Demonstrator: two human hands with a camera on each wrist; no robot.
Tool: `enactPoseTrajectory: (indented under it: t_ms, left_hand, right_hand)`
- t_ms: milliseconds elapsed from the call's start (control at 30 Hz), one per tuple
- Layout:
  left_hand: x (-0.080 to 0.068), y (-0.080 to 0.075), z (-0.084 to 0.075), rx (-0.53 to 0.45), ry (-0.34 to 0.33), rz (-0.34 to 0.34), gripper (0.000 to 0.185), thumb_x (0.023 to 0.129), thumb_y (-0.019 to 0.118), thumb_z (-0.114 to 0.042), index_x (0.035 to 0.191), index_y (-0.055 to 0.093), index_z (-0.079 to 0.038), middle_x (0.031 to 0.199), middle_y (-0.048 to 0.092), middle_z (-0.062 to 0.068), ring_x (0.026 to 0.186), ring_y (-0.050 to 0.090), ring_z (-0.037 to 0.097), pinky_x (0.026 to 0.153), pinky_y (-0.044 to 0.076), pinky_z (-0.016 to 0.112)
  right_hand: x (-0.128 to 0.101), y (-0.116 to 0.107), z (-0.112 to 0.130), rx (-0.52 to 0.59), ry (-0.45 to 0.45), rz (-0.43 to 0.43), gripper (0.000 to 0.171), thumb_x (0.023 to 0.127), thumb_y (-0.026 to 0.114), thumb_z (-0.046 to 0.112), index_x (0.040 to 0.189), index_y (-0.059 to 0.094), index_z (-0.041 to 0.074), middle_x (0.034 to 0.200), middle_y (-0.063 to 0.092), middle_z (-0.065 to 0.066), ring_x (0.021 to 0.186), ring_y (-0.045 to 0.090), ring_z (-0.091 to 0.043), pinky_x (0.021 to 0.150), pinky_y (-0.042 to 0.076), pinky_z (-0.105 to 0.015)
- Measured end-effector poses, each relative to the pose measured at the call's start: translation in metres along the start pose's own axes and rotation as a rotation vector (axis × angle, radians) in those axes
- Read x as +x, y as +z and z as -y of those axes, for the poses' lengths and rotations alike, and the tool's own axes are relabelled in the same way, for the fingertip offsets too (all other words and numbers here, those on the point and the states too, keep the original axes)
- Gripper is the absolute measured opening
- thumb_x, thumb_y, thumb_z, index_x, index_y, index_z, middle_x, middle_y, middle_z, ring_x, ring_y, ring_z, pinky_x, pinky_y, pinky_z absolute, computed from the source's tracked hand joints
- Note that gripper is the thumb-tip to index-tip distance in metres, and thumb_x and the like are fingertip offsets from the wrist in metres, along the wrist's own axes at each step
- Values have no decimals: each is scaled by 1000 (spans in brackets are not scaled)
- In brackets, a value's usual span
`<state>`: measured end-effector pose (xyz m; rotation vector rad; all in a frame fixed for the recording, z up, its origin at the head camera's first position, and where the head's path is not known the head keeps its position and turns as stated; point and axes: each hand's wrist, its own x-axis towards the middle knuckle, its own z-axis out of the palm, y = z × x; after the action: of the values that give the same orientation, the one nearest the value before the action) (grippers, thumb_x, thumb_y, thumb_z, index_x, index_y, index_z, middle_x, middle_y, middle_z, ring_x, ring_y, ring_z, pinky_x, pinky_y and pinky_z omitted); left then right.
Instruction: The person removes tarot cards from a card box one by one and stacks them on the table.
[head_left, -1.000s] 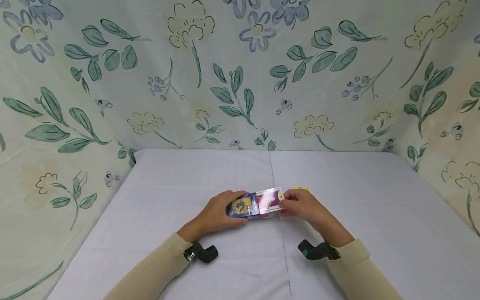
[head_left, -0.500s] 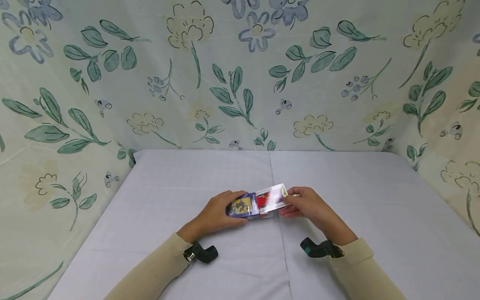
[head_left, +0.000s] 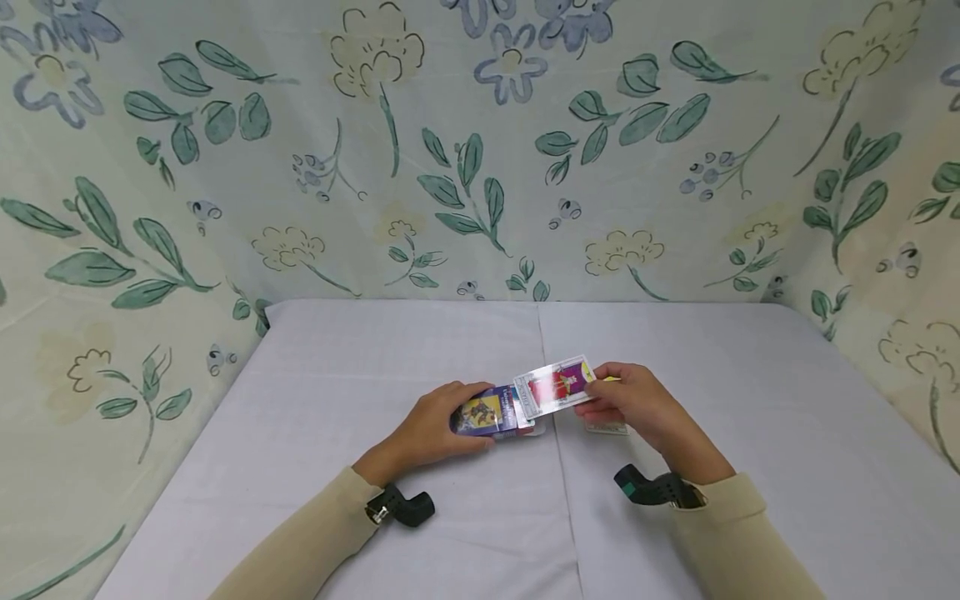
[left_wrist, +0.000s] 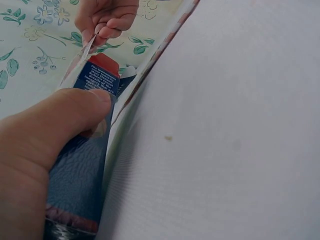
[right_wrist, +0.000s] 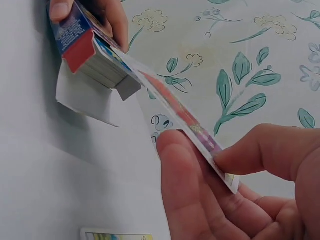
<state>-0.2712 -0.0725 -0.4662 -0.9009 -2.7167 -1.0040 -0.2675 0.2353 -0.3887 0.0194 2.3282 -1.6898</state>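
Note:
My left hand grips a blue card box with a yellow picture on its face, its thumb along the near side. In the right wrist view the box's end is open, with red and white flaps folded out and a stack of cards inside. Between thumb and fingers my right hand pinches a picture card in red and purple with a white border. The card slants up to the right, and its left end overlaps the box's open end in the head view.
Another card lies on the white cloth-covered table, partly hidden under my right hand. Its corner shows at the bottom of the right wrist view. A floral curtain hangs behind the table.
My right hand has moved right and slightly away, drawing the card further out from the box. The left hand and the box have stayed in place.

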Motion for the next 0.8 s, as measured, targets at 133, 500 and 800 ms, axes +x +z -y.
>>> enactPoseTrajectory:
  t_ms: [133,500,800]
  left_hand:
    - [0,0,0,-3,-11,5,78,74,74,-59,142,47,-33,107,55,-12,89,49,6,75,43,28]
    - [0,0,0,2,-7,1,77,74,74,-58,141,48,-31,103,54,-13,87,49,7,73,42,28]
    - [0,0,0,13,4,-4,78,74,74,-58,142,47,-32,104,55,-12,87,49,7,74,42,27]
  right_hand:
    - [0,-5,2,-6,-3,-36,37,94,61,15,120,45,-5,97,69,-18,85,70,-34,76,54,-37]
    - [-2,-16,2,-12,-14,-159,46,89,67,19,127,47,2,122,60,-21,100,63,-36,83,53,-37]
    - [-8,-26,4,52,3,-212,58,91,68,28,138,42,7,137,49,-19,117,51,-38,91,48,-37]
